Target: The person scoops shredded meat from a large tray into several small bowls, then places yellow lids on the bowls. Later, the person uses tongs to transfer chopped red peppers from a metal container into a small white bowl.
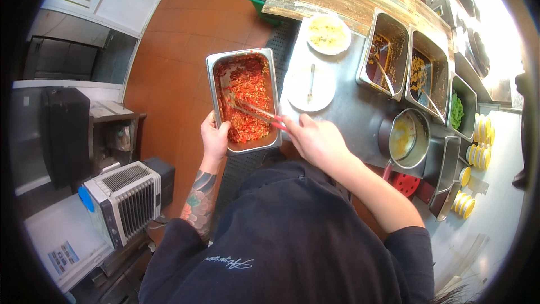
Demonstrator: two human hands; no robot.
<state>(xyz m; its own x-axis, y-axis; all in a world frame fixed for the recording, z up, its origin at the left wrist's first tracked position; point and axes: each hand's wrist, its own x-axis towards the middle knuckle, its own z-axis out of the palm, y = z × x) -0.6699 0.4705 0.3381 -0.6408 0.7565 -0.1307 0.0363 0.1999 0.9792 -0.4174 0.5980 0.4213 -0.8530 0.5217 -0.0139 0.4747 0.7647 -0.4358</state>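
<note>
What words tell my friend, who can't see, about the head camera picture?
A person's left hand grips a metal pan of chopped red food while the right hand holds red-handled tongs in it. On the steel counter are a plate of yellowish food, another plate with a fork, and a pot.

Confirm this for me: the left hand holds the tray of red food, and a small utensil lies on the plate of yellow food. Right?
Not quite: the small utensil lies on the other plate, not on the plate of yellow food. The head view shows this. The left hand does hold the tray of red food.
</note>
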